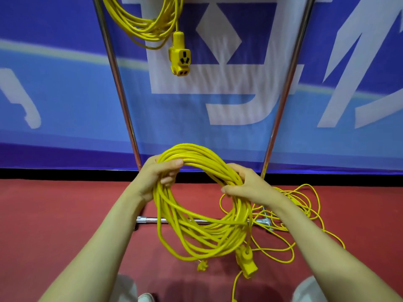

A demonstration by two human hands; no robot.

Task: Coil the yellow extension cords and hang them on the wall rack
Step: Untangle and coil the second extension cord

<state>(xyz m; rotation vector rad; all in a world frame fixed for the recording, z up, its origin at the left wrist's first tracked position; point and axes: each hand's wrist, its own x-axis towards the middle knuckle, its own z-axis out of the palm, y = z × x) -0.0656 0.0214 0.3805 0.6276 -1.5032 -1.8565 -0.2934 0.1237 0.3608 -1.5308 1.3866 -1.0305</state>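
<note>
Left hand (160,177) and right hand (248,189) are curled round the upper arc of the coiled cord (196,155), whose light, floppy loops are judged best gripped bundled there.

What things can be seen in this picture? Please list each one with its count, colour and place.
rack uprights: two, silver metal, rising left and right of centre
rack base bar: one, silver, on the floor between the uprights
coiled extension cord: one, yellow, held at the centre, its socket end hanging low
hung extension cord coil: one, yellow, at the top between the uprights, its socket dangling below
loose extension cord: at least one, yellow, tangled on the floor at the right
banner: one, blue with white shapes, behind the uprights
floor: one, red, below the banner
shoe: one, white, bottom edge
hands: two, bare, left hand and right hand, each gripping the coiled extension cord
</note>
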